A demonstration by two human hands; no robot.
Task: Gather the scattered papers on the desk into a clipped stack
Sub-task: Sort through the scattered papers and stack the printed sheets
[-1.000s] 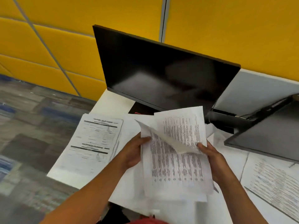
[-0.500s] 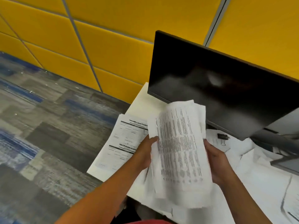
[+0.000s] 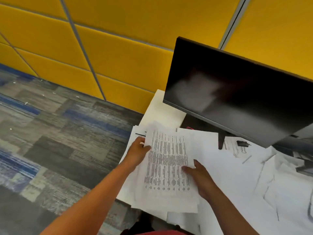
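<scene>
Papers: a stack with a printed table on top lies at the left end of the white desk, its near edge overhanging the desk's front edge. Left hand grasps the stack's left edge, thumb on top and fingers curled beneath. Right hand lies flat on the stack's right side, fingers extended and pressing down, holding nothing. More loose sheets cover the desk toward the right edge, several creased. A black binder clip sits on a sheet near the back, below the dark monitor, which stands at the desk's rear. A small pink item shows at the monitor's base; cannot tell what it is. Yellow padded wall panels run behind the desk; grey and blue patterned carpet lies to the left. Versus half a second ago: the stack was held raised and curved between both hands; now it is down flat on the desk, and the right hand has gone from gripping the edge to pressing on top. View has shifted left.
</scene>
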